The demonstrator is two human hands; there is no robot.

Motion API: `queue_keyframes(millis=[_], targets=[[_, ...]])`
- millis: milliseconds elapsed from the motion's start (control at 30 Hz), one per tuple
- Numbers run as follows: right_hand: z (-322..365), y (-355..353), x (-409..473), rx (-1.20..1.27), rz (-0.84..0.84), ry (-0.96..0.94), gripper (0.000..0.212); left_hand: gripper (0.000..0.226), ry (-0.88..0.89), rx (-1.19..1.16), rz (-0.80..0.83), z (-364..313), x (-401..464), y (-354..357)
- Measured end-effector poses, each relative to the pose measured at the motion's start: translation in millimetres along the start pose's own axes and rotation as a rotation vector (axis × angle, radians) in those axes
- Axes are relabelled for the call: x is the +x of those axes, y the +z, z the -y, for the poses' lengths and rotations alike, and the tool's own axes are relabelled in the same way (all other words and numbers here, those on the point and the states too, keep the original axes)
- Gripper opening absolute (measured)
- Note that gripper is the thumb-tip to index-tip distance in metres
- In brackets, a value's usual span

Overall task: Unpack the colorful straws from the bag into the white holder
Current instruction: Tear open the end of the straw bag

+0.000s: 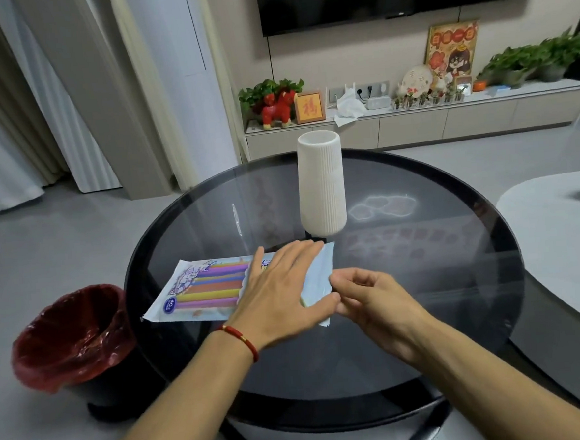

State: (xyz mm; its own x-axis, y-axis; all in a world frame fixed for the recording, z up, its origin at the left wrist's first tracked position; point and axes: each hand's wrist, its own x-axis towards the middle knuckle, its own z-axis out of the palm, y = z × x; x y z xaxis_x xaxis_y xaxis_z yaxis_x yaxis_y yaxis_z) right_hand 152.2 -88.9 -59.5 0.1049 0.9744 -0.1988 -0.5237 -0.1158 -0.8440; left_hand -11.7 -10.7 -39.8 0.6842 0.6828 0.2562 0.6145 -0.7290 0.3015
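Note:
A flat plastic bag (197,290) with colorful straws (214,283) showing through it lies on the round dark glass table (423,279). My left hand (279,289) rests flat on the bag's right half, fingers spread, pressing it down. My right hand (366,297) pinches the bag's right edge between thumb and fingers. The tall white ribbed holder (321,183) stands upright just behind the bag, empty at the rim as far as I can see.
A bin lined with a red bag (73,338) stands on the floor left of the table. A white table (564,235) lies to the right. A TV cabinet with ornaments and plants (412,122) runs along the far wall.

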Motion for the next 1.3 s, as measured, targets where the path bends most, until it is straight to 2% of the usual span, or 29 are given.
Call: queue_keyframes(millis=[167, 333, 467, 600, 667, 733, 800, 900, 1100, 1200, 1300], targets=[[-8, 3, 7, 0.119, 0.069, 0.096, 0.009, 0.077, -0.012, -0.089, -0.078, 7, -9, 0], [-12, 10, 9, 0.215, 0.089, 0.154, 0.016, 0.056, -0.019, -0.174, -0.144, 8, -12, -3], [-11, 12, 7, 0.26, 0.138, 0.182, 0.012, 0.046, -0.014, -0.193, -0.2, 5, -14, -3], [-11, 12, 5, 0.262, 0.152, 0.178, 0.028, 0.037, -0.017, -0.181, -0.203, 1, -15, -3], [-10, 12, 4, 0.119, 0.146, 0.146, 0.026, 0.033, -0.026, -0.183, -0.192, 1, -15, -2], [-9, 15, 2, -0.137, 0.11, 0.047, 0.014, 0.031, -0.043, -0.186, -0.156, 0, -15, -3], [-8, 16, 0, -0.3, 0.072, -0.062, 0.019, 0.028, -0.053, -0.208, -0.126, -2, -15, -5], [-10, 17, -1, -0.399, 0.047, -0.129, 0.024, 0.023, -0.07, -0.242, -0.112, -5, -16, -6], [-16, 20, 0, -0.505, 0.034, -0.142, 0.022, 0.022, -0.13, -0.219, -0.114, -8, -14, -4], [-14, 18, 2, -0.687, 0.024, -0.096, 0.021, 0.018, -0.108, -0.206, -0.122, -8, -14, -1], [-5, 15, 3, -0.761, 0.095, -0.032, 0.021, 0.017, -0.044, -0.19, -0.108, -8, -17, 0]])
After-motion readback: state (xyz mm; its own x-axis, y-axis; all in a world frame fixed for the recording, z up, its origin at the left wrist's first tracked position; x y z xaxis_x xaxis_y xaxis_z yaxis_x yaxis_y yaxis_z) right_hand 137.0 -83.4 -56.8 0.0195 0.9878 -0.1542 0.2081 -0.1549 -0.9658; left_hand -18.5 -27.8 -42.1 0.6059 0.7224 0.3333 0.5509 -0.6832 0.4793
